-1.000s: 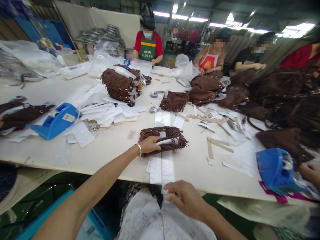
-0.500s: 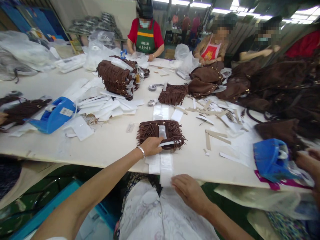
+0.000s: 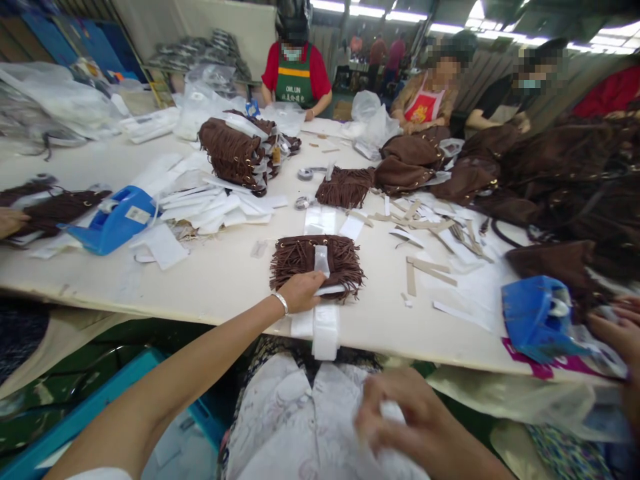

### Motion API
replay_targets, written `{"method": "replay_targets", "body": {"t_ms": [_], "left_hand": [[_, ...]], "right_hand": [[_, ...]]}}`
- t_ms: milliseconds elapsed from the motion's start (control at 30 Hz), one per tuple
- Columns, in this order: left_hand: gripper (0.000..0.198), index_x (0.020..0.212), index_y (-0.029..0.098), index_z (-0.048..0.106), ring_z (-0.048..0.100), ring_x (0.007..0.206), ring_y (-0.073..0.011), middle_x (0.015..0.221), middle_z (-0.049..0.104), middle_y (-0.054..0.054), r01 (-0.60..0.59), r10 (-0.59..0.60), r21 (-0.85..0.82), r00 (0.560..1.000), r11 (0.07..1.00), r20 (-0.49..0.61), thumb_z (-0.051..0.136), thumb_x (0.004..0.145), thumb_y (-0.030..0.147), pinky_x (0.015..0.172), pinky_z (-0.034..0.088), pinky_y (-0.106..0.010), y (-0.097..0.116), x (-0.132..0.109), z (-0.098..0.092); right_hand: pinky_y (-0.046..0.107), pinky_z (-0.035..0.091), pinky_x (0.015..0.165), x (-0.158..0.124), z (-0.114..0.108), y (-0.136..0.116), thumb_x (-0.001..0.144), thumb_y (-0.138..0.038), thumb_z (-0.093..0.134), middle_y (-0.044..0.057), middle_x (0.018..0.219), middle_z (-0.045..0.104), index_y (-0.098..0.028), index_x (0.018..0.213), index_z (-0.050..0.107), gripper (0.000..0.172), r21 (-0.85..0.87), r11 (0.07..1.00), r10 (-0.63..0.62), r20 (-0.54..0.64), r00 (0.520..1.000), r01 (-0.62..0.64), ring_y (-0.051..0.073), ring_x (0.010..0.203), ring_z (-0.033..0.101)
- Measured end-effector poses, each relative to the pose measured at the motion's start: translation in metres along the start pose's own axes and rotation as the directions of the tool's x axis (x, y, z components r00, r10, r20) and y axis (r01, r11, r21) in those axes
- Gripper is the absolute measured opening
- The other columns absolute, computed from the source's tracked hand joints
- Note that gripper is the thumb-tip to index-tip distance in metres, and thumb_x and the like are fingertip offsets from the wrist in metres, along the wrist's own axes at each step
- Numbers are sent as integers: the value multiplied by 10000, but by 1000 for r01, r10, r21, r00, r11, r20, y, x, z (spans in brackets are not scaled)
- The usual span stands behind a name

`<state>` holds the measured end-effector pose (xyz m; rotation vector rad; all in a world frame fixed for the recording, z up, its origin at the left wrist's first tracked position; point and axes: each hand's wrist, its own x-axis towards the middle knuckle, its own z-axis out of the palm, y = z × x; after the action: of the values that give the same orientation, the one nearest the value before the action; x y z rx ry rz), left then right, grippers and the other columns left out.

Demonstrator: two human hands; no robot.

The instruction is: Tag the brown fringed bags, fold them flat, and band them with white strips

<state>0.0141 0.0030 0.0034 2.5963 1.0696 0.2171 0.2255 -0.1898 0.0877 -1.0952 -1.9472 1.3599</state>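
Indoors, clasping the near edge of a brown fringed bag (image 3: 295,257) with the left hand (image 3: 301,292), fingers bent over it, and wearing a silver bracelet (image 3: 280,303) at that wrist. Resting the bag on a pale table (image 3: 225,280), just in from the near edge, and across white plastic strips (image 3: 326,333) running beneath it and over the side. Showing a translucent tab (image 3: 321,259) on the bag's face and a white insert (image 3: 333,290) along its near side, just right of the left hand. Holding the right hand (image 3: 400,408) above the lap, well apart from the bag, with fingers half curled, and blurring too much to tell whether pinching anything at the tips. Working between a blue tape dispenser (image 3: 113,223) at left and a blue holder (image 3: 533,317) at right. Facing a heap of white sheets (image 3: 215,208), a stack of fringed bags (image 3: 227,150) and scattered tan strips (image 3: 430,270). Sharing the table with a co-worker in a green apron (image 3: 295,77), standing at the far side.
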Motion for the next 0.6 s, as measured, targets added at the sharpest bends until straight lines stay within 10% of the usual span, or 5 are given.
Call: {"method": "replay_targets", "body": {"t_ms": [67,167,300,600], "left_hand": [[451,1212,176,450,612,1071,-263,1175,622,-103,8,-8,19,1000,1000,11,566,779,215,899,464,-348,0,1,-2],[437,1208,175,466,631,1040,-265,1131,652,-102,15,-17,37,999,999,34,567,787,239,876,466,-345,-1,2,-6],[440,1216,171,472,640,1022,-262,1098,671,-102,31,-34,49,998,998,55,563,793,252,866,466,-342,0,3,-8],[476,1235,174,458,618,1070,-253,1158,641,-102,13,-15,53,999,998,30,577,779,238,907,457,-338,0,1,-3]], "right_hand": [[363,482,814,22,2,33,966,-339,474,95,940,676,-198,955,635,214,-348,937,-42,-94,995,7,214,908,618],[470,403,996,44,10,80,931,-116,461,160,1347,526,-169,1188,570,284,-825,536,-224,66,972,179,286,1236,481],[484,382,1021,50,20,117,911,-112,499,148,1442,444,-178,1287,520,382,-911,254,-307,243,920,326,314,1291,428],[409,417,972,48,12,111,912,-144,535,88,1259,619,-180,1197,593,293,-850,438,-339,144,930,291,236,1127,539]]}}
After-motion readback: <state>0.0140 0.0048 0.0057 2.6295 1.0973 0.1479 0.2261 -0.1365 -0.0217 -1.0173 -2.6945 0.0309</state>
